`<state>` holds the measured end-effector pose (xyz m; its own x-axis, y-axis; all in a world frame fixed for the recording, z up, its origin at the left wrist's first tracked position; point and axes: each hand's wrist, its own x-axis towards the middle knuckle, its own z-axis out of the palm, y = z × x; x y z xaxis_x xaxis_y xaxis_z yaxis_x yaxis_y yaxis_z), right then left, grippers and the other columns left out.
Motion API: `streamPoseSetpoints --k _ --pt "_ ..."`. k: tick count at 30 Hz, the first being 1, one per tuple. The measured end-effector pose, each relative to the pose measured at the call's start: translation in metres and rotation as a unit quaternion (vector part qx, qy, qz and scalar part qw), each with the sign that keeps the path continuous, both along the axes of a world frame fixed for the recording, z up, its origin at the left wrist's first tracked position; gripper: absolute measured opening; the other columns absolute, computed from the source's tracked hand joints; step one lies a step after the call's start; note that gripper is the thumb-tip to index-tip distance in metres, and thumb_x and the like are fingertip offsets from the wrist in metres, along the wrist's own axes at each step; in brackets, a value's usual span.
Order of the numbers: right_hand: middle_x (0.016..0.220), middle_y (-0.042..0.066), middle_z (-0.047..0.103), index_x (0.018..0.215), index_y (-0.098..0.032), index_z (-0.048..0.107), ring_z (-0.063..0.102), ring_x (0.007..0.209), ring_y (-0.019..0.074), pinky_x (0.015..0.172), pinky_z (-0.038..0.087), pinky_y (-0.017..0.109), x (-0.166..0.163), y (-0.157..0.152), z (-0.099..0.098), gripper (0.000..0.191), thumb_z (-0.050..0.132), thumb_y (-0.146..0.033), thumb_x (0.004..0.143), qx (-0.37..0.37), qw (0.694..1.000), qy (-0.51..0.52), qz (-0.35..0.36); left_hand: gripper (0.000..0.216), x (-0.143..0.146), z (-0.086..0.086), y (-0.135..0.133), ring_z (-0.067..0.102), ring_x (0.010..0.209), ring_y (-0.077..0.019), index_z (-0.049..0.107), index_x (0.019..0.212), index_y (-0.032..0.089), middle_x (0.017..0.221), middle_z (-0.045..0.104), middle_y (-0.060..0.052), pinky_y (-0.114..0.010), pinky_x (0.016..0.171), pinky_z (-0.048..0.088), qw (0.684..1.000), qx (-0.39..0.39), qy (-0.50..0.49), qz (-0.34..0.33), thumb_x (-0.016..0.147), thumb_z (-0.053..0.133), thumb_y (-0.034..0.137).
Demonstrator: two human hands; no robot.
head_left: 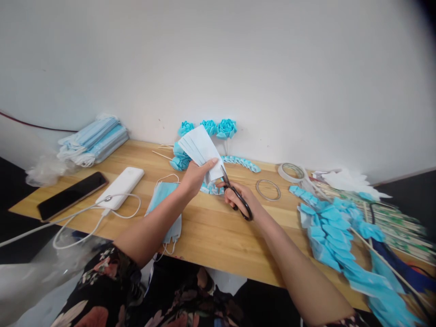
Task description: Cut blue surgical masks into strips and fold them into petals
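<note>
Pale blue and white, the pleated face mask (200, 147) is held up over the middle of the wooden worktop (211, 231), white side toward the camera and tilted up to the left. The left hand (195, 176) pinches its lower edge, thumb on the near face and fingers curled behind. The right hand (242, 197) is closed through the black loops of a pair of scissors (234, 191), whose blades point up and left and meet the mask's lower right corner, just beside the left thumb. The two hands are close together, and both forearms cross the front edge of the worktop.

Under the left forearm lies a second mask (162, 196), blue side up, with its ear loops spread out. To its left sits a white power bank (121, 186) with a white cable (86, 217) looping from it, and then a dark phone (71, 196) lying flat. A stack of masks (93, 138) rests at the far left against the wall (238, 68).

Behind the held mask, blue fabric roses (218, 128) stand along the wall, with a strip of folded blue petals (241, 162) beside them. To the right of the scissors lie a thin clear ring (268, 189) and a roll of tape (291, 171). Farther right, a heap of cut blue pieces (327, 231) covers the worktop, with thin wooden sticks (384, 261) lying across it.
</note>
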<state>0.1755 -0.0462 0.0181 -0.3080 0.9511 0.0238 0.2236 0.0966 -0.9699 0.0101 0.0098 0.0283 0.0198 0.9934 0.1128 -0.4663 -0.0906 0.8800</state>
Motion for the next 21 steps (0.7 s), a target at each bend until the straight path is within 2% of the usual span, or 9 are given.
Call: streamPoseSetpoints --k 14,21 --pt "0.059 -0.003 0.051 0.106 -0.014 0.066 0.042 0.047 0.0092 0.047 0.034 0.024 -0.0004 -0.0006 0.003 0.047 0.054 -0.053 0.082 0.0 1.0 -0.007 0.002 0.05 0.0006 -0.0012 0.0007 0.065 0.098 -0.0241 0.065 0.107 0.014 0.103 0.072 -0.008 -0.035 0.088 0.05 1.0 -0.003 0.001 -0.006 0.066 0.083 0.035" --pt "0.058 -0.003 0.051 0.106 -0.013 0.066 0.042 0.046 0.0088 0.047 0.033 0.023 -0.0004 -0.0012 0.0027 0.047 0.052 -0.053 0.084 0.011 1.0 -0.011 -0.002 0.048 0.0002 -0.0026 0.0024 0.065 0.104 -0.0266 0.066 0.104 0.013 0.107 0.072 -0.009 -0.035 0.09 0.051 1.0 -0.014 0.005 0.002 0.067 0.082 0.039"
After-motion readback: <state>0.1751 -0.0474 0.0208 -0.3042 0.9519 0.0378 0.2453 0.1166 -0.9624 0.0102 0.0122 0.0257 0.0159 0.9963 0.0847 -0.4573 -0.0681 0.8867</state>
